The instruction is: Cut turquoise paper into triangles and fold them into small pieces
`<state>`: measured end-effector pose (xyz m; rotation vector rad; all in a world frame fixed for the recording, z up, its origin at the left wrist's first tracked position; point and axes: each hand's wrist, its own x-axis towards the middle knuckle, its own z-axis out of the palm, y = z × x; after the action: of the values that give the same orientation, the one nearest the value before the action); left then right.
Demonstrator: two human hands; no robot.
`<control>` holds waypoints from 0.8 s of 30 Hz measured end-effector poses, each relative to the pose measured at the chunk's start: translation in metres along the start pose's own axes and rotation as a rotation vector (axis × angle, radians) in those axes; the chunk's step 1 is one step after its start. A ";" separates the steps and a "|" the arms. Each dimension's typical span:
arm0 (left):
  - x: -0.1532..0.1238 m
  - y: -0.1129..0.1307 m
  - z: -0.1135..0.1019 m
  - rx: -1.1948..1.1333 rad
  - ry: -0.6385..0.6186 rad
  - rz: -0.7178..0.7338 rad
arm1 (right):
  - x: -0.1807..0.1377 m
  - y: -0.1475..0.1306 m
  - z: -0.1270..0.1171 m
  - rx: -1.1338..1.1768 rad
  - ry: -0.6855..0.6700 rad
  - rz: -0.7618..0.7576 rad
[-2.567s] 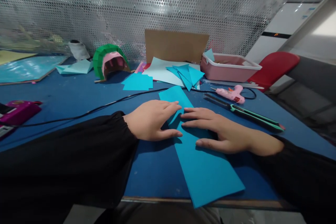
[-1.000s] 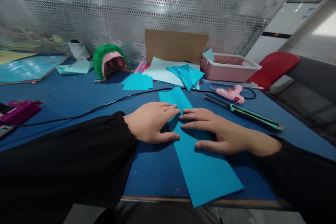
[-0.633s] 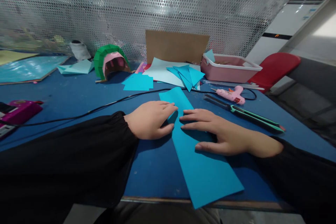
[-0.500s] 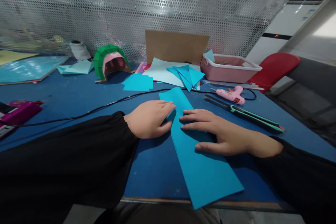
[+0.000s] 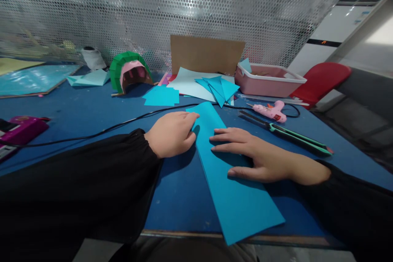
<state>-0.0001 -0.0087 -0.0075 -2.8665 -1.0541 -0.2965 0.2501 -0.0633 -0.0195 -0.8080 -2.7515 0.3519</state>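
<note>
A long strip of turquoise paper (image 5: pixel 233 188) lies slantwise on the blue table (image 5: pixel 92 114), its near corner past the front edge. My right hand (image 5: pixel 258 155) rests flat on the middle of the strip, fingers stretched out and apart. My left hand (image 5: pixel 173 133) sits at the strip's left edge near its far end. Its fingers lie together and point along that edge, with the thumb tucked underneath and out of sight. Black sleeves cover both my arms.
A black cable (image 5: pixel 101 131) crosses the table behind my left arm. Right of the strip lie a pink glue gun (image 5: pixel 272 111) and a green-handled tool (image 5: pixel 291 133). Further back stand a pink tub (image 5: pixel 268 78), loose turquoise sheets (image 5: pixel 211 84), brown cardboard (image 5: pixel 205 53) and a green-and-pink paper model (image 5: pixel 129 71). A magenta device (image 5: pixel 21 129) sits far left.
My left hand has slid off the strip's surface toward its left edge and further away from me. My right hand has stayed flat on the paper.
</note>
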 end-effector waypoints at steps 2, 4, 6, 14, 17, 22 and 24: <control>0.000 0.000 0.000 0.000 0.000 -0.012 | 0.000 0.000 0.000 0.002 0.001 -0.002; 0.000 0.000 0.001 -0.005 0.001 -0.018 | 0.000 0.000 0.000 0.002 -0.002 0.000; 0.000 0.000 0.002 -0.012 0.004 -0.014 | 0.000 0.001 0.000 0.000 -0.003 0.002; -0.003 0.011 -0.002 -0.040 -0.017 0.092 | 0.000 0.003 0.001 -0.012 -0.012 0.010; -0.005 0.015 -0.002 -0.041 -0.051 0.136 | 0.000 0.003 0.002 -0.011 -0.008 0.012; -0.008 0.019 -0.003 -0.049 -0.167 0.112 | 0.001 0.003 0.002 -0.013 -0.024 0.024; -0.009 0.020 -0.003 -0.057 -0.221 0.096 | 0.001 0.003 0.002 -0.015 -0.026 0.028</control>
<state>0.0054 -0.0298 -0.0067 -3.0445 -0.9479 -0.0027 0.2501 -0.0602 -0.0217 -0.8520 -2.7726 0.3492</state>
